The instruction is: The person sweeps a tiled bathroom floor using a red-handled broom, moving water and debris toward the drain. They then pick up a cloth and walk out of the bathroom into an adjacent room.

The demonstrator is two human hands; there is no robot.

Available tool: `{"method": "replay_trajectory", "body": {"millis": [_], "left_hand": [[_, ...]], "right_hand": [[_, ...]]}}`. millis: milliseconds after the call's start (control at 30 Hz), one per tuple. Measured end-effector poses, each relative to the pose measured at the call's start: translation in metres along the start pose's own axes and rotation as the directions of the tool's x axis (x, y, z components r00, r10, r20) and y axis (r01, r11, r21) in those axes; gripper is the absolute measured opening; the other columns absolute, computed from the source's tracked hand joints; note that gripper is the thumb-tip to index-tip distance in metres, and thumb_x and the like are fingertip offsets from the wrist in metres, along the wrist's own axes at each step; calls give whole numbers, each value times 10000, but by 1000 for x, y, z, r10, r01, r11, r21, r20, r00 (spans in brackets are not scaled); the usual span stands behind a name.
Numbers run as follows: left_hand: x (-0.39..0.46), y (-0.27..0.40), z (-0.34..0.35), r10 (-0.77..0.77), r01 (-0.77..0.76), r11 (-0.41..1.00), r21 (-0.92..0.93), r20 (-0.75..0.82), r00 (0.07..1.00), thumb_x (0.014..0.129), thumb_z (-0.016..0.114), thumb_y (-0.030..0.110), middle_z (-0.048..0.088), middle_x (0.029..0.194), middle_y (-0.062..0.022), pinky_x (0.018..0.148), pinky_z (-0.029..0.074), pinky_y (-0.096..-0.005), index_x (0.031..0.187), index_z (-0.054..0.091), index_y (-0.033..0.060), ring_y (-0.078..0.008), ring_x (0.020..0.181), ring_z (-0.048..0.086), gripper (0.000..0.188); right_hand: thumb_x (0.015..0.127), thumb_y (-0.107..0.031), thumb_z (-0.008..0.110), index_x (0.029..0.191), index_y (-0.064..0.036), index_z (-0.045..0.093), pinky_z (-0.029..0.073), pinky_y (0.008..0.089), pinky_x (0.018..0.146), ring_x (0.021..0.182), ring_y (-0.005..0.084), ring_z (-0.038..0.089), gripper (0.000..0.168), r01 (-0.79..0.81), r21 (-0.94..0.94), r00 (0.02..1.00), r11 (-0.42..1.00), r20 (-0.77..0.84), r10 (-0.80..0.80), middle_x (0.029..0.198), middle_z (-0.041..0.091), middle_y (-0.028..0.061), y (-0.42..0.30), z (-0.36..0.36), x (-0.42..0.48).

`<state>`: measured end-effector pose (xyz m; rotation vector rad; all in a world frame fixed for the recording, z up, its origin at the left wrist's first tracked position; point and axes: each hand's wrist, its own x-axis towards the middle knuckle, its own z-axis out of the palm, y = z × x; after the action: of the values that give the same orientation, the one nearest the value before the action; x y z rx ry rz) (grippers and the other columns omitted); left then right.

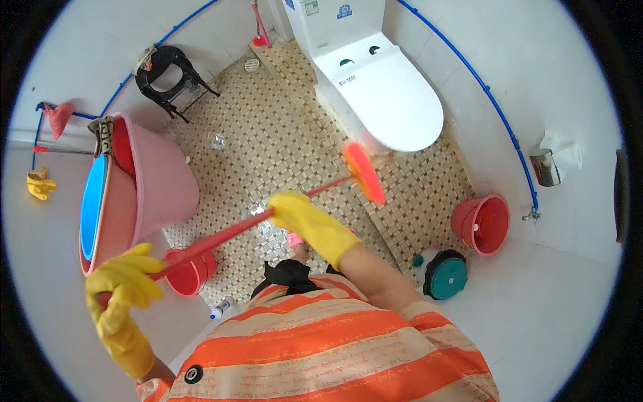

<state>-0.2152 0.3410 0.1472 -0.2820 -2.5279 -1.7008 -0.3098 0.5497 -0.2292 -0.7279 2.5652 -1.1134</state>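
Note:
A floor brush with a red handle [216, 241] and a red and orange bristle head [364, 172] slants across the view. My left hand [123, 281], in a yellow rubber glove, holds the handle near its end at the lower left. Also gloved in yellow, my right hand [291, 208] is closed around the handle farther along. The head, somewhat blurred, is over the small-tiled floor [281, 130], just in front of the base of a white toilet [392, 100] with its lid down. Whether the bristles touch the tiles I cannot tell.
Pink tubs [166, 176] and a blue basin [94, 206] stand at left, beside a red bucket [203, 269]. A black stool [168, 83] is by the wall. Another red bucket [490, 226] and a green-lidded bin [448, 279] are at right. A low floor step [374, 226] runs below the toilet.

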Motion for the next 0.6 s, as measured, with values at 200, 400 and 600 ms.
{"method": "replay_trajectory", "body": {"millis": [200,400,600], "left_hand": [[-26,60,11,376,-330,917,225,-204,904,976,651,378,575,673,-37,892,485,-473,733,530,135,-226,650,554,364],[3,50,48,224,-262,961,-91,-303,926,867,643,244,599,651,-61,781,508,-465,708,539,112,-261,622,605,232],[79,49,171,208,-11,903,-430,413,887,855,688,85,765,845,-149,1029,502,-564,760,737,5,-370,911,749,134]], "right_hand": [[827,-168,681,865,-100,747,584,509,756,862,402,719,101,178,86,984,980,-10,-178,875,730,186,-78,-87,38],[851,-225,653,876,-112,745,574,531,787,890,408,712,148,-213,-67,962,975,162,221,878,732,144,-33,-143,-77],[893,-206,661,990,-67,732,547,460,777,907,373,705,183,-576,40,811,816,-89,578,944,729,171,101,-179,-196]]}}
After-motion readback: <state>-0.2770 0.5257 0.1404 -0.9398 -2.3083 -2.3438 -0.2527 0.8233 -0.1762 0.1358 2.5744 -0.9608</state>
